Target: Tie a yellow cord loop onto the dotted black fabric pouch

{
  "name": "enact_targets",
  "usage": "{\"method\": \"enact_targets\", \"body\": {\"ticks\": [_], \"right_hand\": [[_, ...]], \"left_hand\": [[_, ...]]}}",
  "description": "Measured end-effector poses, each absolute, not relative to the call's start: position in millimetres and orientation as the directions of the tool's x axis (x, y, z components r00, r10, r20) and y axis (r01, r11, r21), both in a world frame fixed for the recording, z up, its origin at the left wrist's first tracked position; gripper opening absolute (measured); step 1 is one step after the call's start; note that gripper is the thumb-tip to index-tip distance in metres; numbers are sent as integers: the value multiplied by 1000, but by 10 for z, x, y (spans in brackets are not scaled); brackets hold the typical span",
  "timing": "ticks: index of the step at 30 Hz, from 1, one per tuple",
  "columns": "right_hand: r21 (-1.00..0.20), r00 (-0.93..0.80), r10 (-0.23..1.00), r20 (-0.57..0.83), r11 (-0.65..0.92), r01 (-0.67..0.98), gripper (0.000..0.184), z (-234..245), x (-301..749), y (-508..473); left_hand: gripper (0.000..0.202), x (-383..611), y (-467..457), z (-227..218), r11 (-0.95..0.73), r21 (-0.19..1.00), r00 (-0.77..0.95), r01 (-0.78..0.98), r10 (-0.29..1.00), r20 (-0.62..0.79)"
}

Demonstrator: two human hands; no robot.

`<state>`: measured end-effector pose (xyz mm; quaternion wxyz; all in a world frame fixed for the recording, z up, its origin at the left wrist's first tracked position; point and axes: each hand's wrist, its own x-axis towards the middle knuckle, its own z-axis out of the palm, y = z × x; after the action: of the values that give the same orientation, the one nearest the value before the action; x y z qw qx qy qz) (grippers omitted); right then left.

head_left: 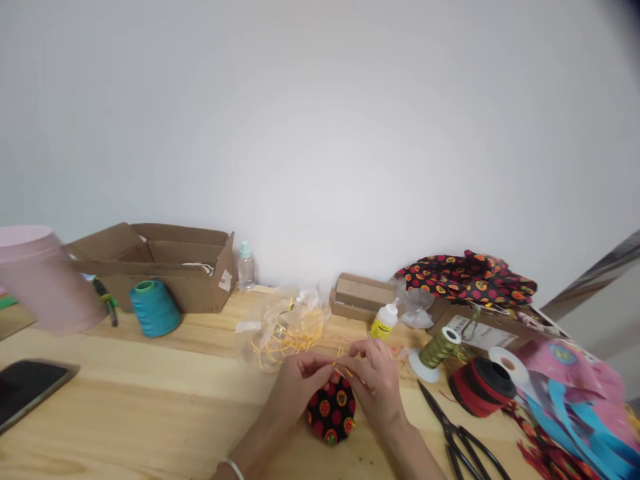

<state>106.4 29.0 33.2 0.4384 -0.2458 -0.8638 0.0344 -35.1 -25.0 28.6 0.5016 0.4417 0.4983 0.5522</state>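
A small black fabric pouch (331, 411) with red and yellow round motifs sits between my hands, low in the middle of the head view. My left hand (303, 383) pinches a thin yellow cord (341, 352) at the pouch's upper edge with thumb and forefinger. Close against it, my right hand (375, 380) pinches the same cord, and its fingertips nearly meet the left ones. A short end of cord shows by the right fingers. The exact knot or loop is too small to make out.
Black scissors (453, 433) lie right of my right arm. Beyond my hands are a glue bottle (384, 321) and a plastic bag of yellow cords (290, 330). Thread spools (439, 348), ribbon (483, 387) and a box stand right; a teal thread cone (155, 310) and phone (33, 390) left.
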Motion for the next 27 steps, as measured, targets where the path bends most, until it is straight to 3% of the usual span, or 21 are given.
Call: {"method": "enact_targets", "body": {"ticks": [5, 9, 15, 18, 23, 27], "right_hand": [[-253, -492, 427, 758, 889, 382, 16, 312, 1064, 277], [-176, -554, 381, 740, 905, 387, 18, 420, 1043, 260], [-111, -819, 364, 443, 929, 353, 11, 736, 1023, 383], [-231, -901, 337, 274, 932, 278, 15, 893, 1020, 527], [-657, -955, 279, 103, 739, 145, 18, 1035, 990, 739], [-845, -911, 404, 78, 512, 155, 16, 947, 953, 755]], "left_hand": [[14, -335, -261, 297, 15, 1000, -181, -21, 983, -18], [18, -347, -285, 311, -27, 991, -208, 133, 977, 54], [21, -357, -296, 330, -153, 896, -123, 416, 967, 222], [20, -341, -303, 325, -196, 875, -62, 443, 967, 248], [18, -320, -345, 327, -150, 932, -60, 329, 982, 179], [19, -310, -360, 353, -129, 970, -124, 208, 980, 157]]}}
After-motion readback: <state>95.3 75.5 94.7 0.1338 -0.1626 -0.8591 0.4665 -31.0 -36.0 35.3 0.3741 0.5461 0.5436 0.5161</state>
